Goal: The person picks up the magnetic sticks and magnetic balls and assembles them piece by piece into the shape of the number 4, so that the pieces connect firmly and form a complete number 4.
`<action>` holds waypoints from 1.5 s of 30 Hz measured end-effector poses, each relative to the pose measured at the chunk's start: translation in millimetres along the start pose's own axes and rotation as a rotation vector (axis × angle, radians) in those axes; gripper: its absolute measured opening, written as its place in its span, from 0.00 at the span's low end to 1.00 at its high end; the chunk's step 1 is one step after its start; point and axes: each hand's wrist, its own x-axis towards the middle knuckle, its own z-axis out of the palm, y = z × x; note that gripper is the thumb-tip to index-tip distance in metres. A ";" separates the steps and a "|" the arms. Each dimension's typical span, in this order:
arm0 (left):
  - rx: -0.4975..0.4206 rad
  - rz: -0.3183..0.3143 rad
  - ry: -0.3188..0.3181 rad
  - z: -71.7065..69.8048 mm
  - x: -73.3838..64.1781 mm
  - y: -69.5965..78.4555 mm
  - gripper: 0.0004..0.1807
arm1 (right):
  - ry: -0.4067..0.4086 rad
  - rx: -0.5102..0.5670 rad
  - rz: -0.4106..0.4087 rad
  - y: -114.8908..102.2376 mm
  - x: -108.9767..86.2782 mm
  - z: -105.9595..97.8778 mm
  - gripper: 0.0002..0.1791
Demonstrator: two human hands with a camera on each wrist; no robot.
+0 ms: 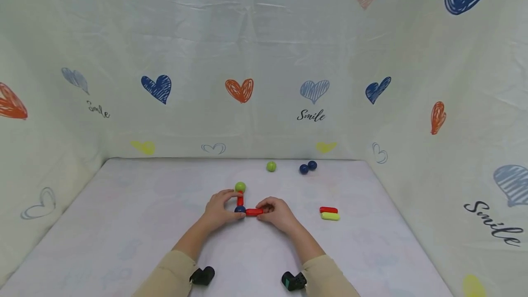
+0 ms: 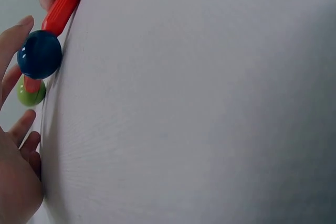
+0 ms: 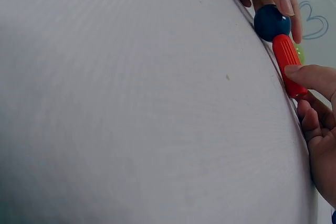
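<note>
A small toy piece of balls and rods lies in front of me in the head view. Its blue ball (image 1: 239, 209) forms the corner, and an upright-lying red rod (image 1: 240, 200) leads from it to a green ball (image 1: 240, 187). My left hand (image 1: 220, 207) holds this piece, thumb at the blue ball and fingertips along the rod near the green ball. My right hand (image 1: 277, 213) pinches a second red rod (image 1: 253, 212) between thumb and fingers. That rod's left end meets the blue ball, as the right wrist view also shows with the ridged rod (image 3: 285, 56) against the ball (image 3: 272, 23).
Another green ball (image 1: 271, 166) and two blue balls (image 1: 304, 169) sit near the table's back edge. To the right, a red rod (image 1: 328, 210) and a yellow rod (image 1: 330, 217) lie side by side. A heart-printed curtain (image 1: 272, 127) surrounds the white table (image 1: 136, 205).
</note>
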 end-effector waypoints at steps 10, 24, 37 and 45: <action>-0.027 0.010 0.027 1.8 -4.8 5.6 0.30 | -0.002 0.072 -0.017 -1.3 1.2 -8.1 0.13; -0.076 0.015 0.006 7.0 -0.4 10.4 0.31 | 0.078 0.018 0.106 -9.0 11.6 -49.7 0.13; -0.074 0.051 0.039 15.5 2.0 5.0 0.20 | 0.277 0.005 0.087 -1.4 31.6 -68.8 0.12; -0.072 0.042 0.029 16.6 0.4 4.7 0.15 | 0.425 0.046 0.098 8.4 46.0 -71.7 0.14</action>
